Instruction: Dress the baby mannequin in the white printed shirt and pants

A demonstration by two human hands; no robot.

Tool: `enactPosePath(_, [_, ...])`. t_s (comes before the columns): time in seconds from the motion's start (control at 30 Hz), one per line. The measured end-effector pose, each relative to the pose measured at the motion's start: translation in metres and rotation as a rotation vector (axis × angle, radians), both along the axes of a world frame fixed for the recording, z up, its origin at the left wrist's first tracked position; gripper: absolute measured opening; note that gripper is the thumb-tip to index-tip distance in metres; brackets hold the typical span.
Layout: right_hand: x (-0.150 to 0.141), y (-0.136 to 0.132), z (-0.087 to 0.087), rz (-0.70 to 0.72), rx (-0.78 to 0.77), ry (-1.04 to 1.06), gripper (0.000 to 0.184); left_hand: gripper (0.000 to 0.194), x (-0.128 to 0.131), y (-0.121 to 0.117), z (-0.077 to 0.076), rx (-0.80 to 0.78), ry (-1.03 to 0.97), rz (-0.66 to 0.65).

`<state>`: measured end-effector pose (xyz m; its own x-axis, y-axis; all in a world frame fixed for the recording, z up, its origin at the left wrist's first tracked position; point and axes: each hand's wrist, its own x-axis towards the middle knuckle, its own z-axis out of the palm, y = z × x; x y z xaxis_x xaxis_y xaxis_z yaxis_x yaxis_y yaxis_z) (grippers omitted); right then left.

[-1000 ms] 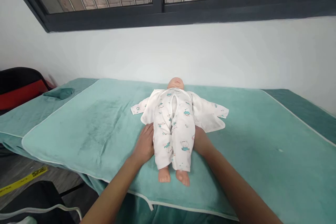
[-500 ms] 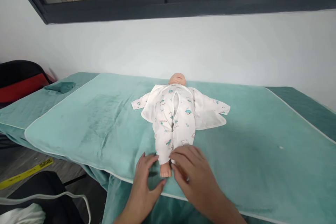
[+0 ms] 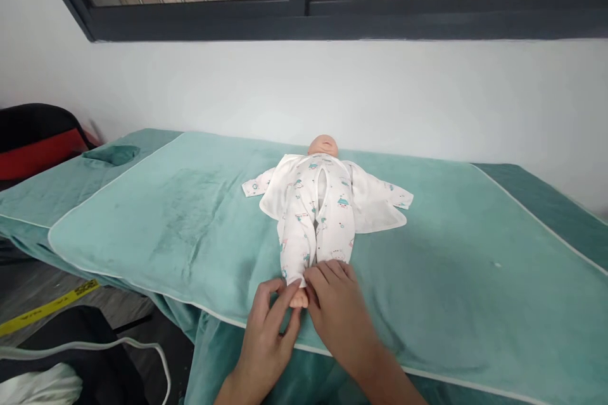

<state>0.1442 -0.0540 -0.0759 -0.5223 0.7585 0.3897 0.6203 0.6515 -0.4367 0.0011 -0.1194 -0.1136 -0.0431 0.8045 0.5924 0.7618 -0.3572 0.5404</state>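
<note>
A baby doll [image 3: 323, 144] lies on its back, head toward the wall, in white printed trousers [image 3: 335, 221] with a slit at the front. Beneath it a white jacket [image 3: 380, 202] is spread open, with the sleeves out to both sides. My left hand [image 3: 266, 332] is closed with its fingertips on the left-hand trouser cuff, the thumb beside the doll's foot [image 3: 299, 299]. From the other side, my right hand [image 3: 344, 319] pinches the same cuff. The toes show between my hands; my right hand hides the other foot.
A light green padded cover [image 3: 451, 253] lies over the bed, against a white wall below a dark-framed window [image 3: 304, 25]. At left are a black and red chair [image 3: 42, 145], a dark seat with white cloth [image 3: 42, 386], a pale cable [image 3: 95, 345] and yellow floor tape [image 3: 47, 310].
My left fingers have moved in from beside the leg onto the cuff, and my right hand has closed at its other side. Less of the foot shows now.
</note>
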Motion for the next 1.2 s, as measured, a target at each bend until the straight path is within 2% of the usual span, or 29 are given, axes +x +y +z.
enactPosePath(0.1, [0.001, -0.011, 0.000, 0.003, -0.063, 0.069, 0.016, 0.043, -0.001, -0.003, -0.002, 0.044, 0.019, 0.017])
enactPosePath(0.33, [-0.002, -0.036, -0.002, -0.046, -0.087, 0.253, 0.014, 0.023, 0.002, -0.005, 0.006, 0.068, -0.146, 0.060])
enactPosePath(0.43, [0.005, -0.038, -0.002, 0.023, -0.086, 0.227, 0.014, 0.020, 0.000, -0.007, 0.007, 0.055, -0.153, 0.058])
enactPosePath(0.53, [0.023, -0.036, -0.009, 0.073, -0.053, 0.232, 0.022, 0.013, -0.002, -0.012, 0.002, 0.028, -0.136, 0.069])
enactPosePath(0.7, [0.055, -0.030, -0.036, -0.247, 0.004, 0.258, 0.029, 0.017, 0.000, -0.021, -0.002, 0.061, -0.033, 0.123])
enactPosePath(0.77, [0.058, -0.026, -0.044, -0.300, 0.009, 0.206, 0.028, 0.025, 0.005, -0.018, 0.003, 0.082, 0.064, 0.105])
enactPosePath(0.9, [0.051, -0.015, -0.043, -0.270, 0.011, 0.112, 0.018, 0.038, 0.016, 0.000, 0.017, 0.002, 0.310, 0.006])
enactPosePath(1.0, [0.046, -0.009, -0.036, -0.214, -0.042, 0.163, 0.015, 0.040, 0.024, 0.014, 0.026, -0.066, 0.436, -0.031])
enactPosePath(1.2, [0.052, -0.023, -0.024, -0.097, -0.152, 0.309, 0.014, 0.022, 0.033, 0.020, 0.036, -0.084, 0.369, -0.120])
